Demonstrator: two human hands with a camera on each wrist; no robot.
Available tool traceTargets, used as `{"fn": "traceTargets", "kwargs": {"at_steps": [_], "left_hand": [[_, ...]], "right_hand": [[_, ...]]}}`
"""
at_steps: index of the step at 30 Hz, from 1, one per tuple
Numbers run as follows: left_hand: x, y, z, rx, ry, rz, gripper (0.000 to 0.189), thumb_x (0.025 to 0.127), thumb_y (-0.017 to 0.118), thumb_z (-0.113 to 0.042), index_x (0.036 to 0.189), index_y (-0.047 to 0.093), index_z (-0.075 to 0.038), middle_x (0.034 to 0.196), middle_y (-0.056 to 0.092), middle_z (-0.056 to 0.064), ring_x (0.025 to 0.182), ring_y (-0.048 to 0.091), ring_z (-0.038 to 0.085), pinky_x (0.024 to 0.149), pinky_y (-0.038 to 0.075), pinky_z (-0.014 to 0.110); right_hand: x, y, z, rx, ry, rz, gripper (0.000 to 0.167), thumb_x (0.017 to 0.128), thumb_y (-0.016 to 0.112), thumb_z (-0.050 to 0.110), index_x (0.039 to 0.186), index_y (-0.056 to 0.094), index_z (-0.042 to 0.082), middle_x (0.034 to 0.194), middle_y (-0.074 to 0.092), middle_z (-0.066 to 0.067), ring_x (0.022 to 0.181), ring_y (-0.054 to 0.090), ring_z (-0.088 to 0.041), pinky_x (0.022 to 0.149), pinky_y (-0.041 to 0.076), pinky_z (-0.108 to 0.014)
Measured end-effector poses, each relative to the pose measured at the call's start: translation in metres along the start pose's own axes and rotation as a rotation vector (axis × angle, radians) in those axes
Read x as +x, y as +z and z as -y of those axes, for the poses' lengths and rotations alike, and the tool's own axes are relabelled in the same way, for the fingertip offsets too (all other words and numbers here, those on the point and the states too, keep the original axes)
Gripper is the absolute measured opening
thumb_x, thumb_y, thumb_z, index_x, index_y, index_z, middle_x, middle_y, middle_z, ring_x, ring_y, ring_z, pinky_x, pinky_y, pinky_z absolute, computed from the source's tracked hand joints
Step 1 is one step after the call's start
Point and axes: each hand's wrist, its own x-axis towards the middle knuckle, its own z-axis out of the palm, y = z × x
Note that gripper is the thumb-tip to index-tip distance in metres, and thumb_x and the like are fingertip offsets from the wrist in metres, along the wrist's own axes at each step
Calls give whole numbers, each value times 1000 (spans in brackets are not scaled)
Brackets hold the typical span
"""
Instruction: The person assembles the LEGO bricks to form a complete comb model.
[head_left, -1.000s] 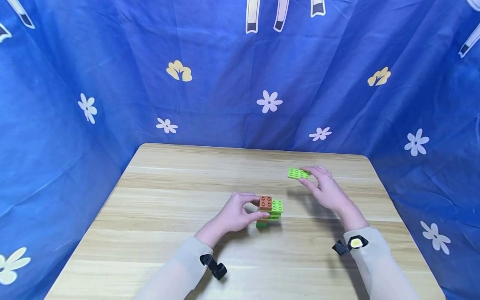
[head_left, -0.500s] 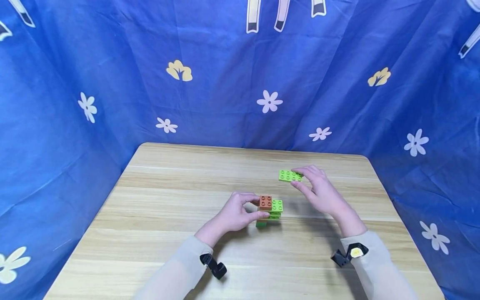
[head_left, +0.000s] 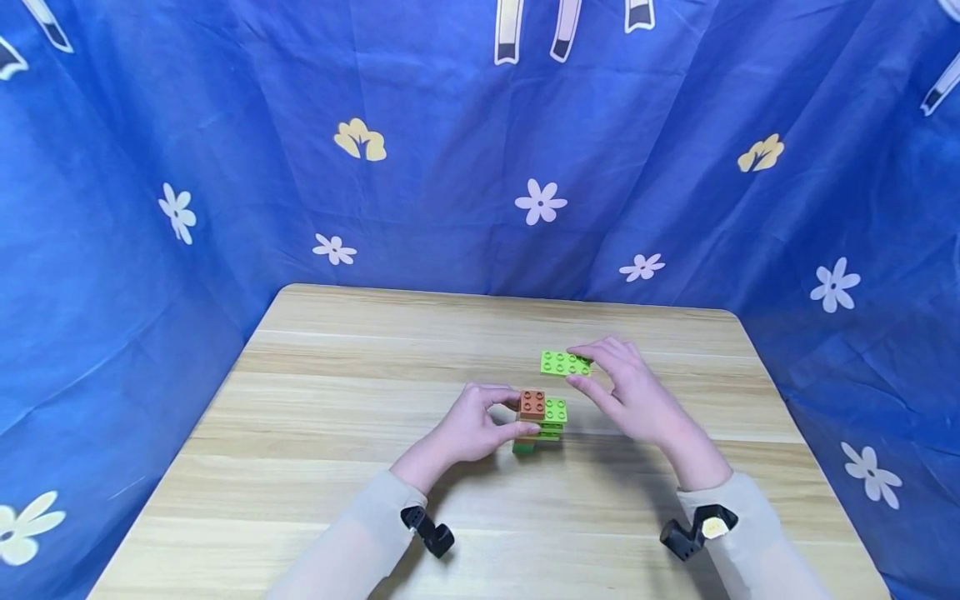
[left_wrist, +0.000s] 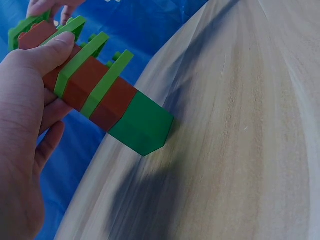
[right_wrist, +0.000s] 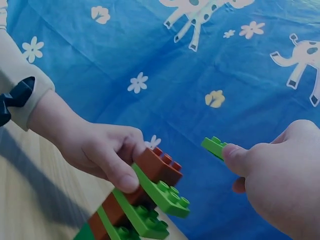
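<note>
A tower of toy building bricks stands near the middle of the table, brown bricks (left_wrist: 92, 75) alternating with light green plates (right_wrist: 165, 200) that jut out to the right. Its bottom is a dark green brick (left_wrist: 142, 122), and a brown brick (head_left: 532, 403) tops it. My left hand (head_left: 476, 425) grips the tower near the top between thumb and fingers. With thumb and fingertips, my right hand (head_left: 630, 392) pinches one end of a loose light green plate (head_left: 557, 362), studs up. In the right wrist view this plate is held apart from the tower, to its right.
The wooden table (head_left: 337, 350) has a blue printed cloth (head_left: 450, 208) hanging behind it and at both sides. A black camera strap sits on each sleeve, the left camera (head_left: 429, 532) and the right camera (head_left: 690, 533).
My right hand has moved left and slightly nearer, bringing the light green plate close behind and right of the tower's top. The left hand and tower have stayed put.
</note>
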Motion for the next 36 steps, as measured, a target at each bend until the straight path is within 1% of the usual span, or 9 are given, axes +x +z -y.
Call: {"fn": "traceTargets", "kwargs": {"at_steps": [6, 14, 17, 21, 24, 28, 32, 34, 36], "left_hand": [[-1, -1, -2, -12, -1, 3, 39, 89, 88, -40, 119, 80, -17, 106, 78, -9, 103, 71, 8, 88, 60, 45], [0, -1, -2, -3, 16, 7, 37, 90, 87, -40, 119, 80, -19, 106, 77, -12, 103, 71, 7, 90, 60, 45], [0, -1, -2, 3, 21, 7, 37, 90, 87, -40, 119, 80, -19, 107, 77, -13, 103, 71, 6, 91, 59, 43], [0, -1, -2, 9, 20, 8, 37, 89, 87, -39, 119, 80, -19, 106, 77, -15, 103, 71, 5, 94, 58, 37], [1, -1, -2, 10, 16, 8, 36, 89, 88, -38, 118, 80, -19, 106, 77, -15, 103, 70, 4, 95, 57, 36], [1, 0, -2, 3, 15, 5, 36, 89, 88, -39, 117, 80, -18, 105, 78, -12, 102, 71, 6, 93, 58, 43], [0, 0, -1, -1, 31, -1, 37, 89, 88, -40, 117, 80, -18, 105, 78, -10, 102, 72, 8, 89, 60, 47], [1, 0, -1, 4, 44, -4, 36, 89, 87, -40, 117, 80, -18, 106, 78, -10, 101, 72, 8, 89, 60, 46], [1, 0, 0, 13, 55, -8, 36, 90, 87, -39, 117, 80, -18, 107, 78, -10, 101, 72, 7, 89, 60, 45]], "right_hand": [[-1, 4, 9, 2, -36, 0, 39, 99, 76, 20, 135, 68, 7, 122, 70, 1, 115, 60, -18, 97, 40, -45], [-4, 10, 15, 2, -55, 21, 39, 100, 75, 24, 136, 68, 11, 122, 70, 4, 115, 59, -16, 96, 40, -43], [-6, 13, 16, 3, -65, 30, 38, 100, 75, 25, 134, 68, 9, 120, 70, 4, 114, 59, -17, 97, 41, -45], [-8, 16, 17, 3, -68, 44, 37, 101, 74, 25, 133, 69, 7, 120, 70, 3, 113, 59, -16, 96, 41, -45], [-11, 18, 17, -3, -61, 58, 37, 102, 73, 27, 134, 68, 10, 120, 70, 4, 114, 59, -15, 96, 41, -45], [-14, 22, 16, -2, -51, 74, 38, 103, 72, 29, 135, 68, 10, 121, 69, 5, 116, 58, -15, 100, 41, -50], [-17, 24, 16, -1, -46, 80, 38, 103, 72, 29, 135, 68, 11, 121, 69, 5, 118, 58, -16, 105, 40, -61], [-17, 24, 16, -1, -52, 80, 37, 103, 72, 29, 135, 68, 11, 121, 69, 4, 117, 58, -16, 104, 40, -61], [-17, 25, 16, -5, -58, 79, 37, 103, 72, 29, 134, 68, 11, 119, 69, 4, 116, 59, -16, 104, 41, -58]]}}
